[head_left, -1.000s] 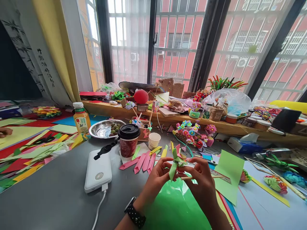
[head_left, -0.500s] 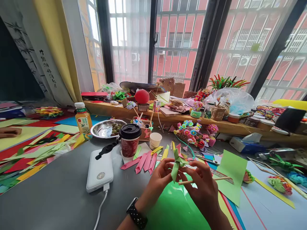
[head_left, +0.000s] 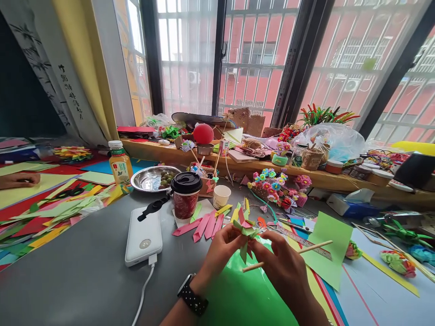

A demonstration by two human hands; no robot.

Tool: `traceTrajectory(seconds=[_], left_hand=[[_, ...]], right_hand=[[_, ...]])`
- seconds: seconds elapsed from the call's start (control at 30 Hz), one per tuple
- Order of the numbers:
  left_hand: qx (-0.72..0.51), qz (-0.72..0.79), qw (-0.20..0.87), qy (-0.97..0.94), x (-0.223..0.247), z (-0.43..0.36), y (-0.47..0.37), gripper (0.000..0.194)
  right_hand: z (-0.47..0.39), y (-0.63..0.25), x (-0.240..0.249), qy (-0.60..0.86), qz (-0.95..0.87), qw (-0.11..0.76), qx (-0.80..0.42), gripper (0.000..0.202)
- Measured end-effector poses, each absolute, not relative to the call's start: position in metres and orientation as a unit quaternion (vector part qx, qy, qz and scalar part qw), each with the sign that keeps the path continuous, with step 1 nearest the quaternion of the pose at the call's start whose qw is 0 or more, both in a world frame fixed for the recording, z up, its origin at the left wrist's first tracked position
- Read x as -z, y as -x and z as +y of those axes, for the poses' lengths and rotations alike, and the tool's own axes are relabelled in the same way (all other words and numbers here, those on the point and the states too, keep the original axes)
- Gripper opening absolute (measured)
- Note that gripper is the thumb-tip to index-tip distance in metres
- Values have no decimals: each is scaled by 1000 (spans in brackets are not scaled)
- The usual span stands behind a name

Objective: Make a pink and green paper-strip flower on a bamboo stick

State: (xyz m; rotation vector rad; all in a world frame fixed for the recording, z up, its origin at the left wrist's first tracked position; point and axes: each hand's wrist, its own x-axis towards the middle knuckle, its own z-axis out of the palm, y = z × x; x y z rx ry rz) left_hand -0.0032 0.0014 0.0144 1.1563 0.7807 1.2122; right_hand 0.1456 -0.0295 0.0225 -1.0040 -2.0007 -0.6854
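Between my two hands is a folded paper piece (head_left: 245, 232) in green and pink, its pointed strips sticking out several ways. My left hand (head_left: 219, 249) grips it from the left, thumb and fingers closed on the strips. From the other side, my right hand (head_left: 280, 260) pinches its right edge. A thin wooden stick (head_left: 316, 246) also runs through the right hand, slanting up to the right. Below the hands lies a shiny green rounded surface (head_left: 248, 294). Folded pink paper strips (head_left: 203, 226) rest on the table just beyond the left hand.
A white power bank (head_left: 144, 235) with a cable and a lidded red cup (head_left: 185, 197) stand left of the hands. Green paper (head_left: 331, 244), a ruler and coloured sheets lie to the right. At far left, another person's hand (head_left: 25, 180) rests on yellow paper.
The paper piece has been turned and tipped, so its pink strips show more at the top. The stick's near end has moved left and down, its far end up.
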Motion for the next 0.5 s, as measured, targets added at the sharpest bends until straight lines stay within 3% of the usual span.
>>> traceTrajectory(seconds=[0.5], left_hand=[[-529, 360, 586, -497, -21, -3, 0, 28]], right_hand=[[-27, -140, -21, 388, -797, 380, 264, 29]])
